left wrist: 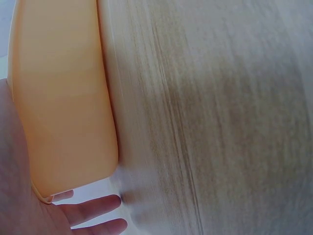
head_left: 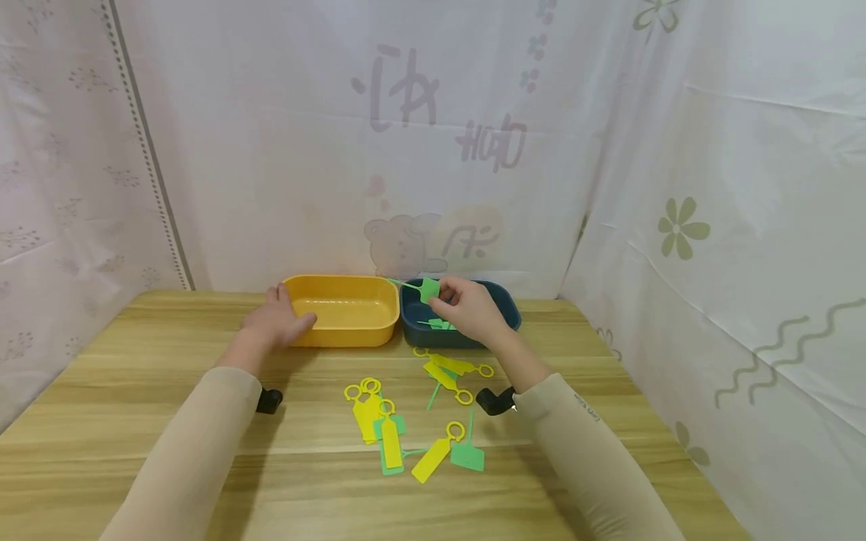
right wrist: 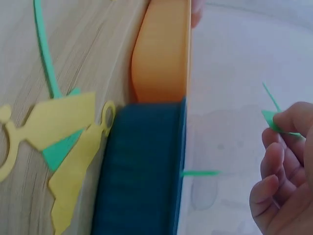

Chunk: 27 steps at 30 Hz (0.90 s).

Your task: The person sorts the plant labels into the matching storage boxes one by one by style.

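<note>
Over the dark blue bin [head_left: 413,330], my right hand [head_left: 470,306] pinches a green tag [head_left: 429,290] between thumb and fingertips, its thin tail pointing left. In the right wrist view the tag [right wrist: 270,120] is partly covered by the fingers. My left hand [head_left: 276,319] rests at the left end of the yellow-orange bin [head_left: 345,337], thumb toward its front rim. The left wrist view shows this hand's fingers [left wrist: 93,207] stretched out straight past the corner of the bin [left wrist: 68,107]. Several green tags [head_left: 438,324] lie in the blue bin.
Yellow ring-ended tags [head_left: 431,460] and green tags [head_left: 468,457] lie scattered and overlapping on the wooden table [head_left: 325,496] in front of the bins. The two bins stand side by side against a printed curtain [head_left: 271,150]. Black wrist-camera parts [head_left: 496,401] show at the wrists.
</note>
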Tool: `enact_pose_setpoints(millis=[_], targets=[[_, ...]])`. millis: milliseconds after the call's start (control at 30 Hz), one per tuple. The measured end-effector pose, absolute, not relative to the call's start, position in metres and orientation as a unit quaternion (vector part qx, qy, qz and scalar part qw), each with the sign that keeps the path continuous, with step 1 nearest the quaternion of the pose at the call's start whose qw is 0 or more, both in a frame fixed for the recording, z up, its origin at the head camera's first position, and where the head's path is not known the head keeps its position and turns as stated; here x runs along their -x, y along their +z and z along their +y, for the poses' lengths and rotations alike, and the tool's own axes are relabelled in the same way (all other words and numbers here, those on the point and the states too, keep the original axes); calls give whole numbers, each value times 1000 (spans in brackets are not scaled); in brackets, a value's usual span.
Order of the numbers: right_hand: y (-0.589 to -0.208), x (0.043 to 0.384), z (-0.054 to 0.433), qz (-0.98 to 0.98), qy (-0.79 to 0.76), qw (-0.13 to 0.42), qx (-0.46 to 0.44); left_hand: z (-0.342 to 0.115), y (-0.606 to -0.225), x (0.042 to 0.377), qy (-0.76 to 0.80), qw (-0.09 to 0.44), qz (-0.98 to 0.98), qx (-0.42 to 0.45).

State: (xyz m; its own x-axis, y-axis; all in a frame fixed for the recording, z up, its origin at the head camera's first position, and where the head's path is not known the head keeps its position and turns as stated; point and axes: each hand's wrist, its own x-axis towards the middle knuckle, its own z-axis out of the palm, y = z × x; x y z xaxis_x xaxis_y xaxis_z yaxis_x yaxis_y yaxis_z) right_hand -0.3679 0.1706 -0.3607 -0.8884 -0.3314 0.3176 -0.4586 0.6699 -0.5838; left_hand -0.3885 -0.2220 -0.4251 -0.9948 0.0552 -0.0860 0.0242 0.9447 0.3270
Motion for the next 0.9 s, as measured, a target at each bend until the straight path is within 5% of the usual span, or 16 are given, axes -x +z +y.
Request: enact_pose_setpoints(millis=[900], targets=[[-392, 402, 218, -928, 351, 90, -89, -223, -424, 385, 159, 41, 986, -18]])
